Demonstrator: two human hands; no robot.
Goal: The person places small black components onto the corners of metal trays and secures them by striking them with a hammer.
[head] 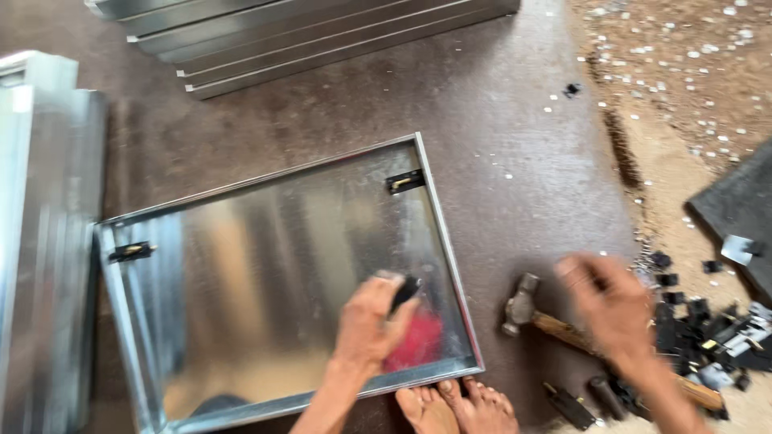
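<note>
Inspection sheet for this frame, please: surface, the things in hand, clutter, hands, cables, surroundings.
Surface: dark brown board floor, dotted with small white specks.
Job's things: shiny metal tray lying flat, black clips on two of its rims; hammer beside it.
Clutter: pile of small black parts at the right.
Hands: left hand holds a small black part over the tray; right hand, blurred, above the hammer handle near the pile.
Cables: nothing seen.
Surroundings: stacked metal trays at the top and left; sandy ground; bare feet.

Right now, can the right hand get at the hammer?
Probably yes. The right hand hovers just beside the hammer, which lies bare on the floor with nothing over its head or handle.
</note>
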